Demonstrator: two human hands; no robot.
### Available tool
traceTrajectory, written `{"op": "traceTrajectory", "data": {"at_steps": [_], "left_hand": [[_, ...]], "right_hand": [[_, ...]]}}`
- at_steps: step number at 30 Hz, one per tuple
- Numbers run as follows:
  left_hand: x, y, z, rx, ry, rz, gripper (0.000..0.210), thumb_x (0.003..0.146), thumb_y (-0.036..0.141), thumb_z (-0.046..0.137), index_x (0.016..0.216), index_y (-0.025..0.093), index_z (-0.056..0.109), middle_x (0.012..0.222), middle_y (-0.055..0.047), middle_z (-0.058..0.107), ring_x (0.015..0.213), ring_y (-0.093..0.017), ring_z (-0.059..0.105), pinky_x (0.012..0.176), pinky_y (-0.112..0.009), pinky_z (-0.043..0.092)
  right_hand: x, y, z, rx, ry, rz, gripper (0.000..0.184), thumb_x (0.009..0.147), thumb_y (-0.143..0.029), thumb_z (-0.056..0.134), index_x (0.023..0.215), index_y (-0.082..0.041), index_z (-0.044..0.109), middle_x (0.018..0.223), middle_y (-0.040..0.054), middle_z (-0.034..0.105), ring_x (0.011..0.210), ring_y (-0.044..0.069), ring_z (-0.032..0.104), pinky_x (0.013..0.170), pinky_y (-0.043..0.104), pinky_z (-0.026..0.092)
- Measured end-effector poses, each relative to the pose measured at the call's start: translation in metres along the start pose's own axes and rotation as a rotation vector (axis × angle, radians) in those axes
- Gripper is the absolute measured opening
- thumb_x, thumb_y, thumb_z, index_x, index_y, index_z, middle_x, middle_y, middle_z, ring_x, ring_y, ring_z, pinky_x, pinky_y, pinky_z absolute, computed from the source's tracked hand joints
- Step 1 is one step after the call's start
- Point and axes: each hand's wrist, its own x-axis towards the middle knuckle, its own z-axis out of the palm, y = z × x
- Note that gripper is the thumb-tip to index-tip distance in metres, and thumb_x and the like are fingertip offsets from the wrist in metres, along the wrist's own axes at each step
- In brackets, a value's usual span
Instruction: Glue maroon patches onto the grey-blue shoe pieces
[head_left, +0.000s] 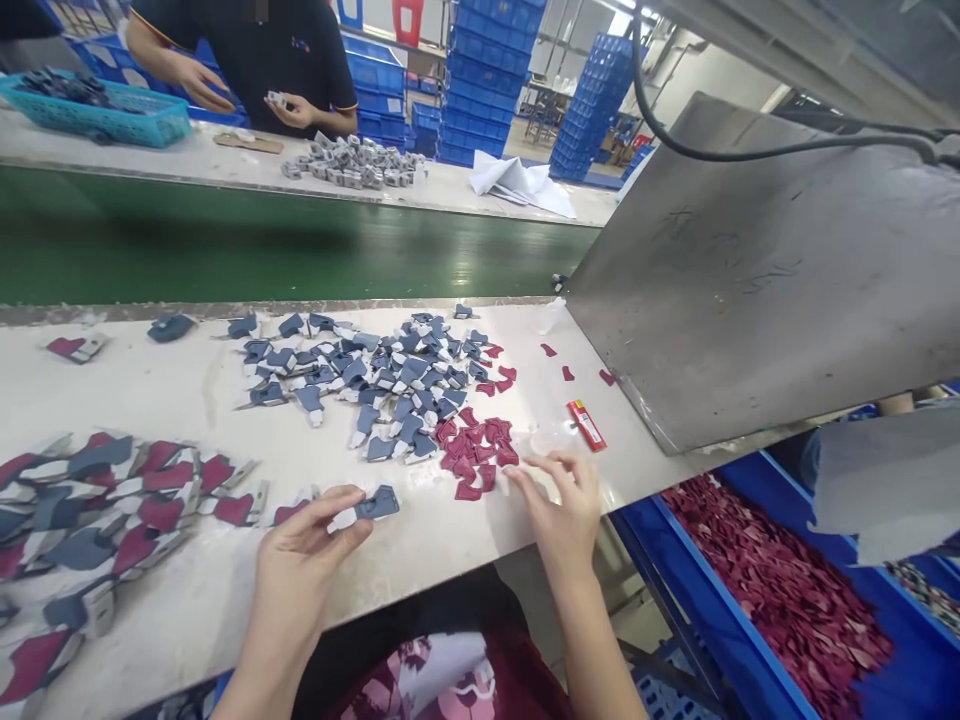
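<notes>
My left hand (311,545) pinches a small plastic part (377,503), slate blue at one end and white at the other, held just above the table. At the right edge of a pile of small maroon pieces (466,452) is my right hand (562,505), fingers curved and apart, with no piece plainly visible in them. Behind the maroon pile spreads a heap of blue-and-white parts (390,372). To the left lie many parts with maroon inlays fitted (161,512), mixed with blue faces.
A red-and-yellow packet (586,425) lies right of the pile, before a slanted metal panel (765,270). Lower right, a blue bin (739,640) holds many maroon pieces. Across the green belt (300,240), a co-worker (277,60) handles grey parts (356,162).
</notes>
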Motion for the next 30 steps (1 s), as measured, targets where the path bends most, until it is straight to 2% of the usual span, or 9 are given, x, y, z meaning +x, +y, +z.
{"op": "traceTrajectory", "data": {"at_steps": [1, 3, 6, 9, 12, 15, 17, 22, 30], "left_hand": [[0.000, 0.001, 0.001, -0.022, 0.004, -0.043, 0.034, 0.043, 0.030, 0.092, 0.074, 0.023, 0.080, 0.089, -0.004, 0.079, 0.097, -0.020, 0.070, 0.076, -0.018, 0.056], [-0.002, 0.002, 0.004, -0.031, -0.002, -0.093, 0.037, 0.045, 0.032, 0.093, 0.078, 0.022, 0.080, 0.089, -0.005, 0.079, 0.090, -0.019, 0.071, 0.075, -0.019, 0.056], [-0.007, 0.004, 0.007, -0.006, -0.010, -0.068, 0.039, 0.050, 0.034, 0.092, 0.086, 0.022, 0.080, 0.093, -0.005, 0.080, 0.089, -0.018, 0.073, 0.078, -0.020, 0.057], [-0.013, 0.005, 0.012, 0.023, -0.007, -0.008, 0.040, 0.056, 0.034, 0.089, 0.093, 0.022, 0.080, 0.098, -0.006, 0.080, 0.095, -0.021, 0.074, 0.085, -0.023, 0.058], [-0.017, 0.005, 0.018, 0.036, -0.015, 0.004, 0.038, 0.059, 0.034, 0.088, 0.094, 0.020, 0.079, 0.099, -0.007, 0.080, 0.096, -0.023, 0.075, 0.087, -0.026, 0.059], [-0.020, 0.005, 0.025, 0.029, -0.012, 0.027, 0.036, 0.061, 0.032, 0.086, 0.093, 0.019, 0.079, 0.102, -0.008, 0.079, 0.099, -0.025, 0.074, 0.088, -0.028, 0.060], [-0.023, 0.005, 0.028, 0.038, 0.006, 0.058, 0.036, 0.062, 0.031, 0.086, 0.095, 0.019, 0.079, 0.102, -0.008, 0.079, 0.099, -0.027, 0.074, 0.089, -0.030, 0.060], [-0.032, 0.011, 0.032, 0.061, 0.020, 0.113, 0.033, 0.063, 0.029, 0.085, 0.095, 0.019, 0.081, 0.101, -0.007, 0.079, 0.098, -0.029, 0.074, 0.092, -0.036, 0.061], [-0.035, 0.014, 0.030, 0.068, 0.030, 0.118, 0.034, 0.063, 0.027, 0.085, 0.095, 0.019, 0.081, 0.100, -0.008, 0.079, 0.099, -0.031, 0.074, 0.090, -0.037, 0.062]], "right_hand": [[-0.002, -0.004, 0.001, -0.023, -0.118, -0.036, 0.011, 0.083, -0.034, 0.075, 0.089, -0.025, 0.075, 0.089, 0.0051, 0.062, 0.084, 0.021, 0.054, 0.078, 0.038, 0.047], [-0.003, -0.010, 0.003, -0.070, -0.280, -0.039, 0.009, 0.085, -0.030, 0.072, 0.092, -0.027, 0.077, 0.090, 0.0056, 0.063, 0.084, 0.022, 0.052, 0.078, 0.039, 0.047], [-0.001, -0.013, 0.007, -0.071, -0.381, 0.020, 0.013, 0.084, -0.025, 0.073, 0.096, -0.027, 0.077, 0.092, 0.0068, 0.064, 0.088, 0.025, 0.053, 0.079, 0.040, 0.047], [0.003, -0.016, 0.006, 0.037, -0.450, 0.130, 0.007, 0.081, -0.024, 0.075, 0.088, -0.024, 0.075, 0.090, 0.0058, 0.067, 0.090, 0.026, 0.055, 0.081, 0.039, 0.048], [0.007, -0.028, 0.003, 0.223, -0.467, 0.328, 0.008, 0.082, -0.029, 0.073, 0.077, -0.023, 0.070, 0.080, 0.0029, 0.068, 0.081, 0.023, 0.059, 0.075, 0.035, 0.047], [0.006, -0.054, 0.005, 0.543, -0.457, 0.544, 0.016, 0.079, -0.037, 0.074, 0.078, -0.022, 0.071, 0.074, 0.0015, 0.070, 0.070, 0.019, 0.062, 0.067, 0.031, 0.048], [0.004, -0.075, 0.009, 0.757, -0.443, 0.652, 0.020, 0.075, -0.039, 0.078, 0.078, -0.020, 0.072, 0.075, 0.0026, 0.073, 0.071, 0.019, 0.065, 0.069, 0.030, 0.051], [-0.004, -0.109, 0.017, 0.935, -0.489, 0.701, 0.023, 0.071, -0.041, 0.081, 0.075, -0.019, 0.074, 0.073, 0.0037, 0.074, 0.069, 0.018, 0.066, 0.068, 0.030, 0.053], [-0.006, -0.110, 0.019, 0.939, -0.471, 0.701, 0.022, 0.071, -0.040, 0.082, 0.075, -0.019, 0.075, 0.069, 0.0032, 0.072, 0.067, 0.017, 0.064, 0.065, 0.029, 0.052]]}}
